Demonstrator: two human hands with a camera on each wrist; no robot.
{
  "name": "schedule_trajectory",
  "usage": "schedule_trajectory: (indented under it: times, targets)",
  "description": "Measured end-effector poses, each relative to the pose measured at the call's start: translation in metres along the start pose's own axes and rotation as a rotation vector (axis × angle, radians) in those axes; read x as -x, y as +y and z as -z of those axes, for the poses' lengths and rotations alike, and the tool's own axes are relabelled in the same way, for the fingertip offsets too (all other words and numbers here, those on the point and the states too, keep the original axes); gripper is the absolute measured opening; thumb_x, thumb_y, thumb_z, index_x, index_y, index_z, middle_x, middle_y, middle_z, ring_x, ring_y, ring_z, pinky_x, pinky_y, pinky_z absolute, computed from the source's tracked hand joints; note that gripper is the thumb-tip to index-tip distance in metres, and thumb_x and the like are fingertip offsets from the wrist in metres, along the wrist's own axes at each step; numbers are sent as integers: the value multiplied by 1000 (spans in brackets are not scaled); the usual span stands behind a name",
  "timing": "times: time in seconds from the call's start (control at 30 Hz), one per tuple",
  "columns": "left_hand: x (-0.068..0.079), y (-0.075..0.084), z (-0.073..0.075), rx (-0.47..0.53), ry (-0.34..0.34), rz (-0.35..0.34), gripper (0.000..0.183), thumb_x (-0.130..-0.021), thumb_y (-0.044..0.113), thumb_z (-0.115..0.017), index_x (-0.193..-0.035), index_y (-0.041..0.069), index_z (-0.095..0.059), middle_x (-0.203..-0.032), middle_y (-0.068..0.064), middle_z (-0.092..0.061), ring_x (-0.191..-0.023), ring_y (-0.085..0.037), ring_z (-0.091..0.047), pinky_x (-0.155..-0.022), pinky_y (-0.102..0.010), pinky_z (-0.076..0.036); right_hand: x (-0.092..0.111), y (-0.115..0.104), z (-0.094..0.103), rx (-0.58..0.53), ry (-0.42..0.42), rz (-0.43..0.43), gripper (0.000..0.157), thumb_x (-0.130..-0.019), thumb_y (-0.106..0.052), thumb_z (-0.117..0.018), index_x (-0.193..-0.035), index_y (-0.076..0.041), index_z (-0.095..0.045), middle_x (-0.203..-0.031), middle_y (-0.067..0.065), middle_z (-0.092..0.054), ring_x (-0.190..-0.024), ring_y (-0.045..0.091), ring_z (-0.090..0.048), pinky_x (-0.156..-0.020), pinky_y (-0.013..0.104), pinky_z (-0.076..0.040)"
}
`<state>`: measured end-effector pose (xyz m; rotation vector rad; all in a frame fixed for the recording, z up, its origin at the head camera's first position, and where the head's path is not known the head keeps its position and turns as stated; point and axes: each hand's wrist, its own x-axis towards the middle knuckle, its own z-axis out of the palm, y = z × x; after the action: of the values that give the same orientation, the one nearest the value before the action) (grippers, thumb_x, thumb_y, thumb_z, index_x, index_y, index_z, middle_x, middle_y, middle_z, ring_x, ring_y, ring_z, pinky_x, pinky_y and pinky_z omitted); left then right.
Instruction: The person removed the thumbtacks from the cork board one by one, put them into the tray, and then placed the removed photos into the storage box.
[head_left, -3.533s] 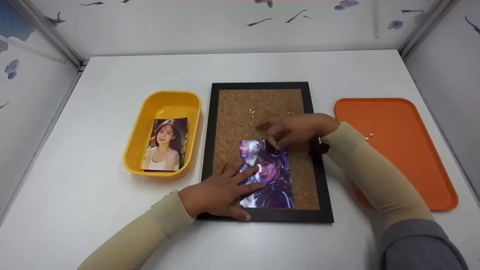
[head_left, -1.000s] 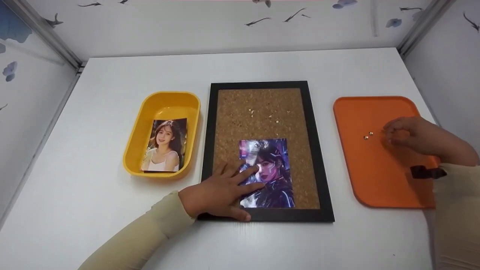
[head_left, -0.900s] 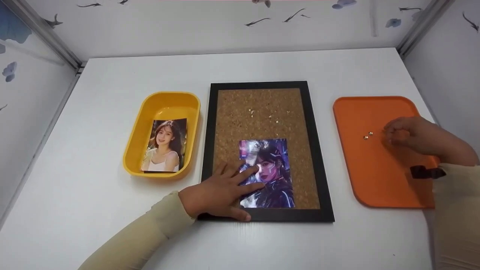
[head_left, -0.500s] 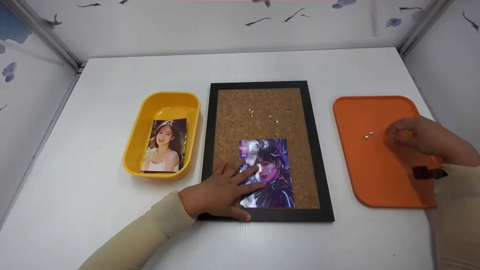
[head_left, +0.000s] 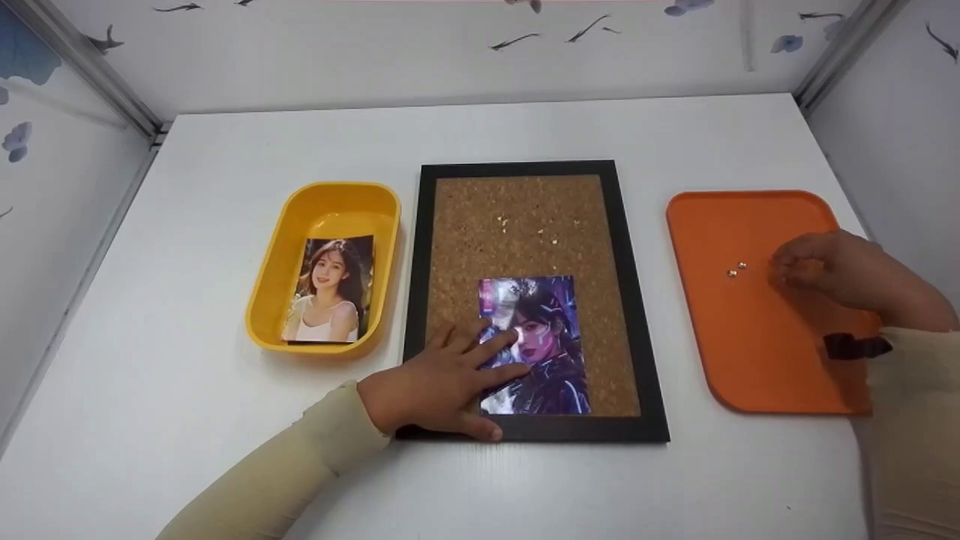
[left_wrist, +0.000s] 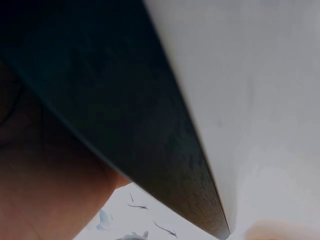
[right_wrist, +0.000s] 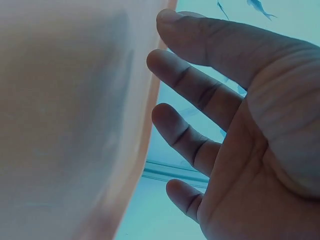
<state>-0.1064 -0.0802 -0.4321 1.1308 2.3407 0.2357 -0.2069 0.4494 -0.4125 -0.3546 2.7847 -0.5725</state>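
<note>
In the head view my left hand (head_left: 431, 386) lies with spread fingers across the left side of a purple portrait photo (head_left: 547, 390). The photo rests on the lower part of a black-framed cork board (head_left: 480, 255); the left thumb lies on the frame's near edge. My right hand (head_left: 840, 270) is low over the orange tray (head_left: 750, 352). Its thumb and index finger come together at the tips, and anything between them is hidden. In the right wrist view the other fingers (right_wrist: 182, 130) are loosely bent. Two small shiny metal pieces (head_left: 736, 269) lie on the tray left of the fingertips.
A yellow bin (head_left: 337, 196) stands left of the board, holding a photo of a person in a white top (head_left: 322, 311). Pale specks (head_left: 503, 223) dot the upper cork. Patterned panels (head_left: 450, 60) enclose the white table (head_left: 300, 146).
Since 3.5 seconds ago my right hand has moved from the photo's top edge rightwards to the orange tray. Over the last second it has barely moved. The left hand has stayed on the photo.
</note>
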Motion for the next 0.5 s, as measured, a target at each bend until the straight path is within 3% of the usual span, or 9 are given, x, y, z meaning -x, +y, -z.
schedule_trajectory:
  times: [0.1,0.33,0.5]
  targets:
    - [0,0,0,-3,-1,2,86,-87,73,-53,-157,46,-11,-166,4,9,-150,-34,13,-115,-62,6,0,1,-1,20,-9,1,16,-92,1,-66,-103,-7,-73,-115,16,-68,-103,27,-54,-75,8,-35]
    - [-1,0,-1,-2,-2,4,86,-87,72,-54,-157,46,-11,-166,5,9,-150,-33,14,-114,-63,7,0,7,-7,-49,10,39,9,-93,-2,-66,-95,-9,-72,-101,7,-68,-89,-2,-48,-73,6,-35]
    - [-2,-1,-1,15,-11,8,86,-87,72,-54,-157,47,-10,-166,6,11,-149,-32,16,-114,-62,9,-3,5,-9,-64,-9,23,9,-94,-4,-67,-88,-10,-71,-100,4,-63,-87,1,-48,-71,9,-39]
